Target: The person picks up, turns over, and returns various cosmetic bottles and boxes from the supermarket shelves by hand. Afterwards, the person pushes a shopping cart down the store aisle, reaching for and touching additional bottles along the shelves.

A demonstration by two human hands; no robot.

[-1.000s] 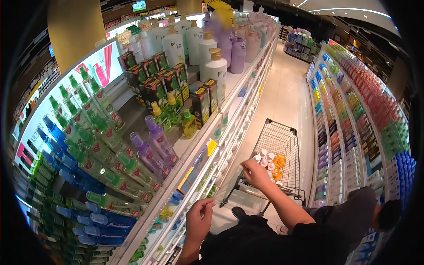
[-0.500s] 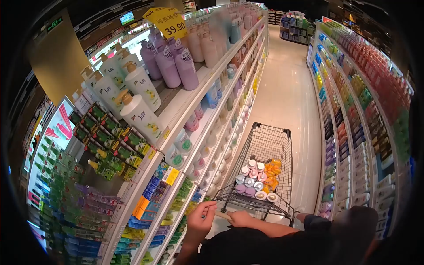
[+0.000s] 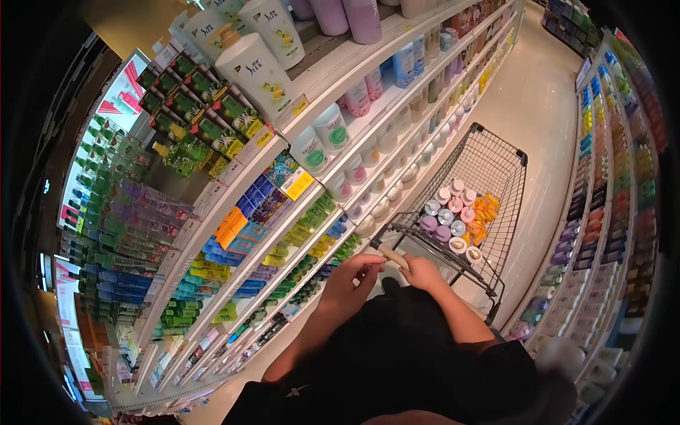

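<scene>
My right hand (image 3: pixel 423 273) is closed round the handle (image 3: pixel 394 256) of a shopping cart (image 3: pixel 520 191). Just left of it, my left hand (image 3: pixel 350 282) is curled, its fingertips near the left end of the handle; whether anything is pinched in it is too small to tell. Inside the cart stand several bottles with pink, grey and purple tops (image 3: pixel 453 205), and orange packs (image 3: pixel 484 218) lie to their right.
Shelving on the left holds white pump bottles (image 3: pixel 256 74), dark green boxes (image 3: pixel 185 103) and rows of green bottles (image 3: pixel 134 152). A yellow price tag (image 3: pixel 298 185) hangs on its edge. More stocked shelves (image 3: pixel 567 234) line the right side of the aisle floor (image 3: pixel 528 95).
My right hand came down from above the cart onto its handle. The view has turned, so the cart and both hands appear higher and farther right; a person at the right is no longer clearly visible.
</scene>
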